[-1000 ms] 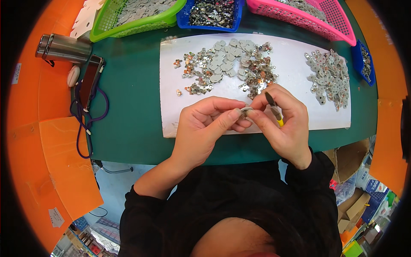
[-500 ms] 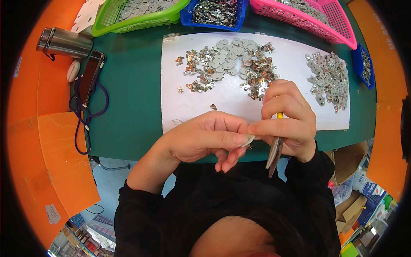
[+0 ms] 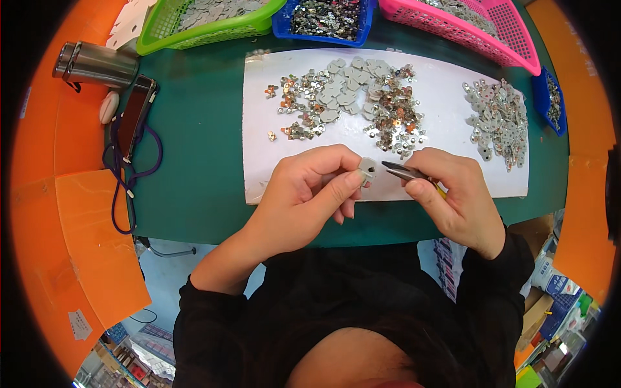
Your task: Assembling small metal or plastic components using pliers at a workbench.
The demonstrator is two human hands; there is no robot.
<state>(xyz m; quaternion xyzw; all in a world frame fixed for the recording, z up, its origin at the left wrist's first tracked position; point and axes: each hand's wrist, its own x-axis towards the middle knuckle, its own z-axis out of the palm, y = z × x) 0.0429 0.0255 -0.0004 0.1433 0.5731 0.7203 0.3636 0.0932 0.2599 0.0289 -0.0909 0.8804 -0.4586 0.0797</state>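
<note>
L hand (image 3: 309,191) pinches 1 small gray plate (image 3: 367,163) btwn thumb & fingers, over the white board (image 3: 446,123) nr its front edge. R hand (image 3: 460,197) is closed round pliers (image 3: 406,172) w/ dark jaws & yellow on the handle, tips pointing L, just beside the plate. Mid-board: gray plate pile (image 3: 339,90), w/ small shiny metal parts (image 3: 303,96) on both sides; a silvery parts heap (image 3: 498,123) lies far R. At back: green basket (image 3: 220,37), blue bin (image 3: 317,40), pink basket (image 3: 462,44).
</note>
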